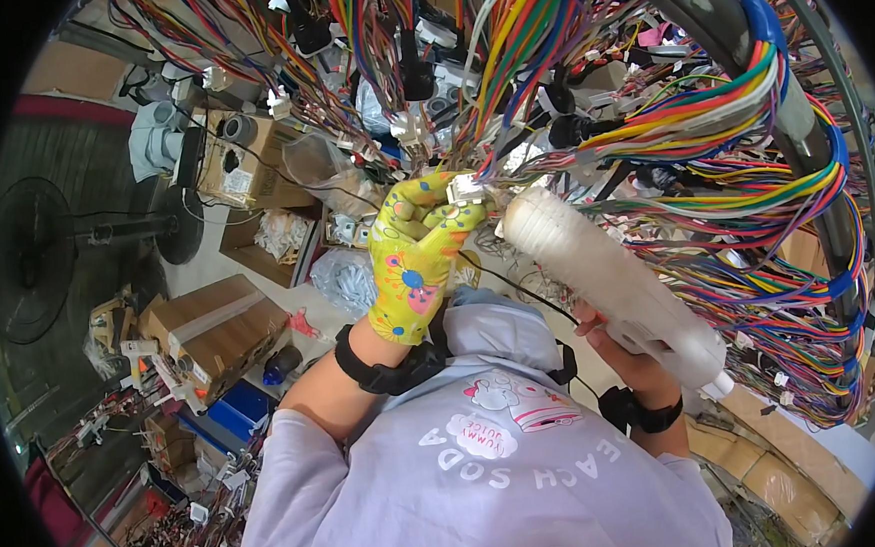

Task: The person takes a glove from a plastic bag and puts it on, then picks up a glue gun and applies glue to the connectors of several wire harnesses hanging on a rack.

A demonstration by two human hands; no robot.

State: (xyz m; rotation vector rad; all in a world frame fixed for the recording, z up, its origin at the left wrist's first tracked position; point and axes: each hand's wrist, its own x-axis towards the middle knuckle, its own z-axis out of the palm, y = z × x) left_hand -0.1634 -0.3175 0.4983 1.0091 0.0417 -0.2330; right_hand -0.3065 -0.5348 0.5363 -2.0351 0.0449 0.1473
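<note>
My left hand (pixel 417 260), in a yellow patterned glove, pinches a white plastic connector (pixel 465 190) with its fingers closed around it. Colored wires (pixel 519 53) run up from that connector into a hanging bundle. My right hand (pixel 593 329) is bare and wraps around the underside of a thick white cylindrical tool (pixel 608 268), which looks wrapped in film or tape and hides most of the fingers. The tool slants, with its wide brownish end close to the connector and its far end low on the right.
Thick wire harnesses (pixel 708 116) hang along a curved metal bar (pixel 800 141) at the right. A taped cardboard box (pixel 216 332), a blue bin (pixel 236 411) and a black fan (pixel 31 258) stand on the left. Loose connectors and wires clutter the far side.
</note>
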